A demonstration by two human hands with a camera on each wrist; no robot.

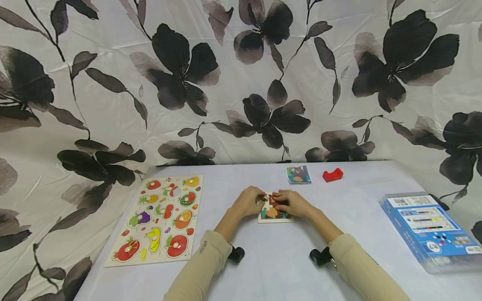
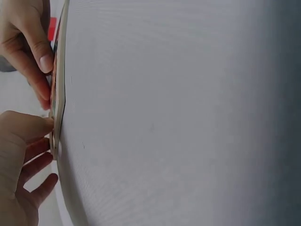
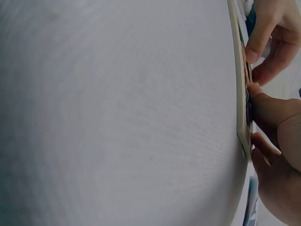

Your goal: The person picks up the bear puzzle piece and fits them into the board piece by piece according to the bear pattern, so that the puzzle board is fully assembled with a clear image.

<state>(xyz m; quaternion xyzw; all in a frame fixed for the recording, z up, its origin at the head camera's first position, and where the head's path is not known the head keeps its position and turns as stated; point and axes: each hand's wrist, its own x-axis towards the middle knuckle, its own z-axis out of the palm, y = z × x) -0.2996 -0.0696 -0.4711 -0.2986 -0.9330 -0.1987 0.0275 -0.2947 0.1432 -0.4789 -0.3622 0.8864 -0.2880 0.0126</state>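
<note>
A small wooden jigsaw puzzle with a brown animal picture lies in its pale frame in the head view, close in front of both hands. My left hand is at its left side, pinching what looks like a thin puzzle piece between thumb and fingers. A pale patch shows in the picture beside the left thumb. From the right, my right hand rests its extended fingers on the picture. Seen edge-on in the left wrist view, the frame lies close over the table, and fingers hide part of the picture.
Behind the puzzle lie a picture card and a red piece. A wooden fruit puzzle board lies to the left. A blue and clear box lies to the right. A floral cloth hangs behind the white table.
</note>
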